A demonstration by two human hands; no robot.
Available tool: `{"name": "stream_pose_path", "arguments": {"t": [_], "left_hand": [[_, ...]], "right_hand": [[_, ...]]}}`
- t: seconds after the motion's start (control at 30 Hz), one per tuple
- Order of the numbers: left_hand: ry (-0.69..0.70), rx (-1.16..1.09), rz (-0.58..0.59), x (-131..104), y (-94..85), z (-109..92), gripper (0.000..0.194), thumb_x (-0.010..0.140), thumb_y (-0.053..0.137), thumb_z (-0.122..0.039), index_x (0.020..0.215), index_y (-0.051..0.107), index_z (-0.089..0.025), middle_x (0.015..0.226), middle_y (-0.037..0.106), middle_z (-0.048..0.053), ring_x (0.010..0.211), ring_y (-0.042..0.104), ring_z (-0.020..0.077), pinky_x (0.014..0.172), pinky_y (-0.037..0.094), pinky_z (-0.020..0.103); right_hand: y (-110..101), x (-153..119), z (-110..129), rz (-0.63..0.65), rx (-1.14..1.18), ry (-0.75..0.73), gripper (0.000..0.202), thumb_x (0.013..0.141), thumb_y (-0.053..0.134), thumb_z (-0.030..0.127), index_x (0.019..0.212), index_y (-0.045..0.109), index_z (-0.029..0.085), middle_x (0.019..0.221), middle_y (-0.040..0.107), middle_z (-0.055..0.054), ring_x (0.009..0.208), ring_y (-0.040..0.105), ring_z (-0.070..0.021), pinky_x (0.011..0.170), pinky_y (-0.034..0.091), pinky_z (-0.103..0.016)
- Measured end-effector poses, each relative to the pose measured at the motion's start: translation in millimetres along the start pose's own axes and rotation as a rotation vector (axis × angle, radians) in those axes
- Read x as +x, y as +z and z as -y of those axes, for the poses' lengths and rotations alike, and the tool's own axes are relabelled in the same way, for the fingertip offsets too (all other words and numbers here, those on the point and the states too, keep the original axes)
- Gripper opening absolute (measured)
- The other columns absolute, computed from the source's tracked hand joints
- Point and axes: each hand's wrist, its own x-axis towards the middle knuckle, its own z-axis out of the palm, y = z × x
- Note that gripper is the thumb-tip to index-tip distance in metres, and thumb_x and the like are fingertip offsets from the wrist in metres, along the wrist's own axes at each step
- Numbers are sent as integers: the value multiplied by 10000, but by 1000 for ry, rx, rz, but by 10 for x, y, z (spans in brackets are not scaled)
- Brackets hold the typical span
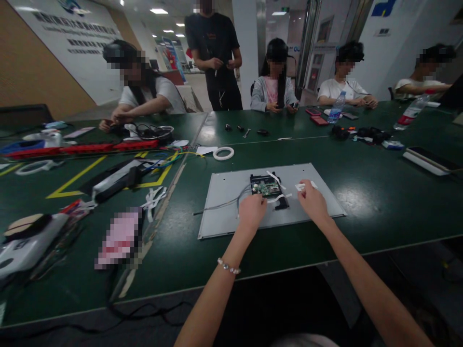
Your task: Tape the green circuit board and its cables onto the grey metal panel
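Your left hand point(252, 210) and right hand point(312, 198) at a circuit board point(266, 189) on a pale panel point(224, 193).
Your left curls by the board's near edge; whether it pinches anything cannot be told. Your right pinches a white scrap point(300, 186), right of the board. Beyond lie a white ring point(215, 154), then a wrench point(246, 133), on the green table point(376, 178).

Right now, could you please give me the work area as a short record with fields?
Surface: green table
Base: gray panel, lying on the table
On panel: circuit board with white strips, gray cable running left
Left hand: at the board's near left corner, grip unclear
Right hand: pinching a white piece, right of the board
Beyond panel: white tape roll, wrench
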Motion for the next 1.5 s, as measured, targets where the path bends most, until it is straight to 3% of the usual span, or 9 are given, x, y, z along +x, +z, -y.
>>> {"name": "stream_pose_path", "arguments": {"t": [0.13,0.27,0.4,0.6,0.77,0.87,1.07,1.27,1.5], "left_hand": [[41,-561,-107,-214,-161,-64,339,883,477,-347,613,577,-169,585,558,33,571,525,145,561,363,252],[-150,-1433,9,-490,-228,-170,333,865,503,-433,695,570,-155,566,468,-33,411,296,49,419,209,191],[-301,-1864,-46,-668,-221,-190,254,790,634,-387,792,605,-135,664,506,-33,428,273,14,403,180,161],[-342,-1914,-151,-650,-175,-52,215,799,640,-336,830,648,-124,750,615,24,648,550,78,577,408,170],[-355,-1951,-119,-564,-173,125,194,858,581,-288,872,664,-112,826,670,61,745,624,109,695,480,203],[-448,-2070,-78,-520,-216,186,185,887,538,-249,887,664,-113,868,685,75,787,652,123,747,513,226],[-638,-2245,-3,-440,-359,173,244,944,402,-188,951,627,-96,953,693,112,896,680,154,786,550,236],[-684,-2321,95,-426,-430,195,245,942,371,-156,1019,590,-79,1039,678,144,1026,653,188,863,546,274],[-540,-2123,154,-404,-310,209,158,862,523,-214,934,634,-128,1113,661,140,1099,614,210,901,518,305]], "right_hand": [[-78,-369,166,22,541,-58,290,877,505,323,1117,553,168,886,635,-50,799,605,-163,668,446,-254],[-36,-835,484,374,1038,-27,358,883,498,432,1144,544,193,1110,610,-79,995,599,-176,711,500,-255],[48,-1109,730,600,1283,55,361,856,546,423,1140,522,200,1028,626,-58,898,633,-154,633,512,-224],[128,-1156,843,544,1323,132,362,802,620,343,1097,483,186,772,625,-1,668,630,-123,536,481,-199],[117,-1078,859,461,1138,25,243,870,513,301,1078,551,182,794,631,-20,683,620,-118,550,491,-205],[105,-1016,879,298,913,-53,280,883,487,272,1145,548,197,889,627,-37,750,622,-127,584,514,-218],[90,-896,909,105,484,-626,521,792,439,22,1280,484,199,1245,506,-107,1121,518,-190,910,490,-343],[-7,-791,877,-132,235,-919,316,877,519,88,1151,622,208,1111,601,-84,1041,553,-181,886,489,-339],[-57,-791,833,24,318,-922,326,932,448,135,1172,642,241,1126,645,-69,1062,590,-176,903,504,-356]]}}
